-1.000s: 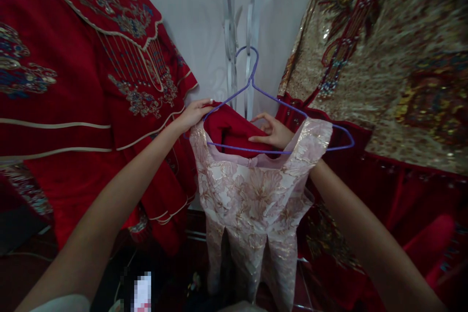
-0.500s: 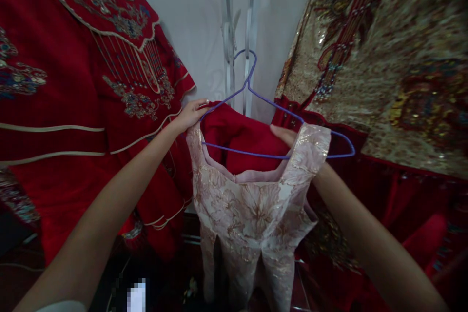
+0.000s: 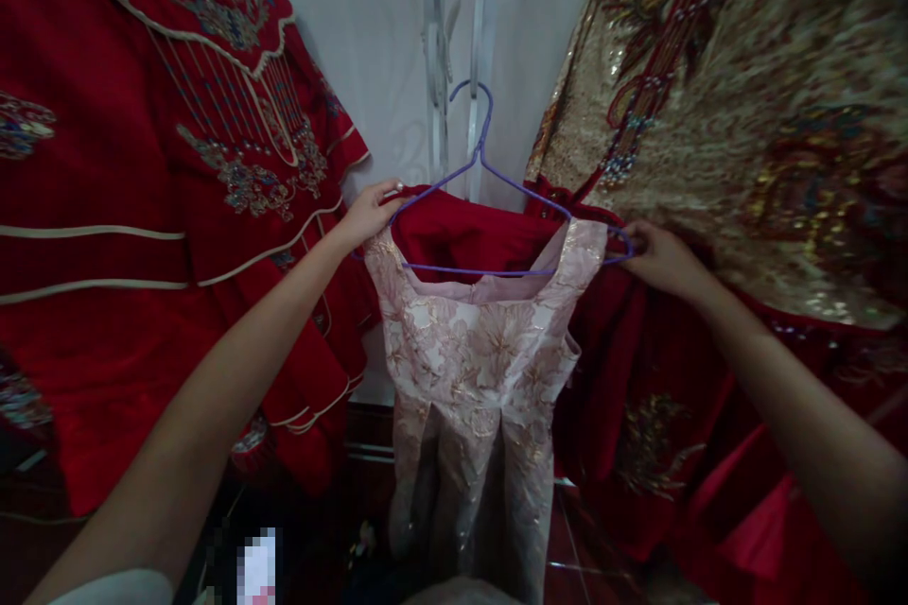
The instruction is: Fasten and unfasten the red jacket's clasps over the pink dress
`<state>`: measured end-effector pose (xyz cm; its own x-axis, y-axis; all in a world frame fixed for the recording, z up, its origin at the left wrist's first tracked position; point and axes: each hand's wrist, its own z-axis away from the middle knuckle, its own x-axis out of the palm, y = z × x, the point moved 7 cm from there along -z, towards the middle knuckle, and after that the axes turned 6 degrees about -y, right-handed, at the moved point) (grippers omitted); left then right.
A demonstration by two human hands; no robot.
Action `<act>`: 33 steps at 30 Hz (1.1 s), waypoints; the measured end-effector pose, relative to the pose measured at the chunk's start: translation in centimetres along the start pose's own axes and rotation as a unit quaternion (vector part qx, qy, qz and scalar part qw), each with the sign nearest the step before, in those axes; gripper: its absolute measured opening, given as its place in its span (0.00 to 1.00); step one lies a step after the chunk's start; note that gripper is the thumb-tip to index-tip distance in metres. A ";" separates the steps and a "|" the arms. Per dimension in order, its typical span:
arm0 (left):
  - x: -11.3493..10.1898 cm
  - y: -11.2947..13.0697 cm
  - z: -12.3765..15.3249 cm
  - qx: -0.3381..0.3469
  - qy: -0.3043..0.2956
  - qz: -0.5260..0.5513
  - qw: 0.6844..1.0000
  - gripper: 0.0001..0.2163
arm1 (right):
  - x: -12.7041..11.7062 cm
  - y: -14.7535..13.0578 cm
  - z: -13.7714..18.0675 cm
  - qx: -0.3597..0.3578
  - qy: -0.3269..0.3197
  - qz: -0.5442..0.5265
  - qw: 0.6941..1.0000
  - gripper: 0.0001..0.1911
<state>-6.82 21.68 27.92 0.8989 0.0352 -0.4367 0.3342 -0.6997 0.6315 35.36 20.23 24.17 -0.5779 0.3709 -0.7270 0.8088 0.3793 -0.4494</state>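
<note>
Between the two hands, floral dress (image 3: 489, 350) hangs by its straps on a purple hanger (image 3: 480, 151) — long axis running down, hanger's span going hand to hand. Left hand (image 3: 373, 211) is nearer, just beside the left strap, pinching red cloth (image 3: 468, 232) at hanger's left shoulder; right hand (image 3: 661, 255) curls at hanger's right end, past the other strap — can't tell if pinching wire or cloth.

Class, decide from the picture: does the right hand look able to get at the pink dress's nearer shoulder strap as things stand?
Probably yes: the right hand is at one end of the purple hanger, close beside that shoulder strap, whose front looks uncovered; only the hanger's end seems to lie between.
</note>
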 end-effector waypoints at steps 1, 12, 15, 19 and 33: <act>0.0 0.0 0.1 0.004 0.002 -0.004 1.000 0.11 | -0.6 -0.3 -0.2 -0.022 0.009 -0.010 1.000 0.11; -1.2 0.6 0.6 0.029 0.090 -0.144 0.985 0.09 | -4.2 -9.5 1.7 -0.029 0.205 0.137 0.969 0.13; -3.0 1.2 1.3 0.052 0.168 -0.208 0.962 0.07 | -2.5 -11.1 1.8 -0.015 0.138 0.146 0.980 0.12; -5.9 2.8 3.4 0.072 0.263 -0.276 0.922 0.07 | -0.8 -11.0 1.3 -0.047 0.035 0.035 0.998 0.11; -3.8 2.9 11.1 -0.006 0.061 -0.566 0.822 0.09 | 0.3 -7.4 2.6 -0.051 0.039 -0.025 0.998 0.11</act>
<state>-12.44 11.62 24.31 0.0309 0.7304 -0.6823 0.9782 -0.1624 -0.1295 29.50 15.33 25.88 -0.6274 0.4127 -0.6604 0.7656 0.4821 -0.4260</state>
